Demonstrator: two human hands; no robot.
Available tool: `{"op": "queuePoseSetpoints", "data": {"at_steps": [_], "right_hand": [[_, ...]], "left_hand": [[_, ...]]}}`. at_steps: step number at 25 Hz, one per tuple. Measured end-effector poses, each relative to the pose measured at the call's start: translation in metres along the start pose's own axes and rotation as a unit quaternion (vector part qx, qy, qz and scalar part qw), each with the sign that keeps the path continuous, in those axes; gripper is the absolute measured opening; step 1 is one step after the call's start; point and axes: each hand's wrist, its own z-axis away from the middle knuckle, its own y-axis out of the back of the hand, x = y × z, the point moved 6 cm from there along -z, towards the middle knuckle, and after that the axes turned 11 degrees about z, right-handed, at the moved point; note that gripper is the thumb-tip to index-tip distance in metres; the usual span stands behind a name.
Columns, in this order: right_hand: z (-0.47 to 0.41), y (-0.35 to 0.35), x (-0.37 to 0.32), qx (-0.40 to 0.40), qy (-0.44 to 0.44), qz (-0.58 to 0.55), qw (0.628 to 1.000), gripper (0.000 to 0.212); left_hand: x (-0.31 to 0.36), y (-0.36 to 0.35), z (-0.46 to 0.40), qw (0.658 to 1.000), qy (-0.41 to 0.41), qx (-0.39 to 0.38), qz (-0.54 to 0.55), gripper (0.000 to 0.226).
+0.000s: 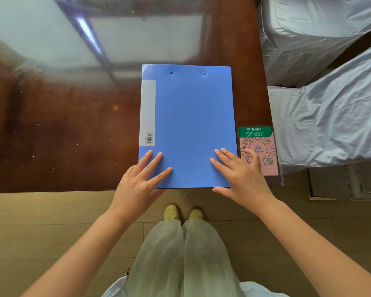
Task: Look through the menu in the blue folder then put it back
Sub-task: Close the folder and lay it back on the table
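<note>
The blue folder (191, 125) lies closed and flat on the glossy brown surface (62, 125), its long axis pointing away from the person and its spine on the left. The left hand (135, 187) rests open at the folder's near spine corner. The right hand (242, 179) rests open at the near free-edge corner, nearer for lifting the cover; its grip holds nothing. A QR code card (258, 151) lies just beside the folder's right edge.

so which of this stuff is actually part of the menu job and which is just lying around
Part of the job:
blue folder, closed, flat on the table
left hand and right hand, fingers spread on its cover

Just lying about:
QR code card beside the folder
white covered furniture
</note>
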Motion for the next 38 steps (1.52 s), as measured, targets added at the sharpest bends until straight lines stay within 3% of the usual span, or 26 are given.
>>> {"op": "queuePoseSetpoints", "data": {"at_steps": [25,38], "right_hand": [[0.003,0.000,0.010,0.013,0.017,-0.032,0.999,0.070],[0.004,-0.004,0.010,0.014,0.020,-0.035,0.999,0.067]], "left_hand": [[-0.002,-0.003,0.001,1.000,-0.022,0.006,0.019,0.059],[-0.003,-0.009,0.005,0.997,-0.057,0.039,-0.036,0.048]]}}
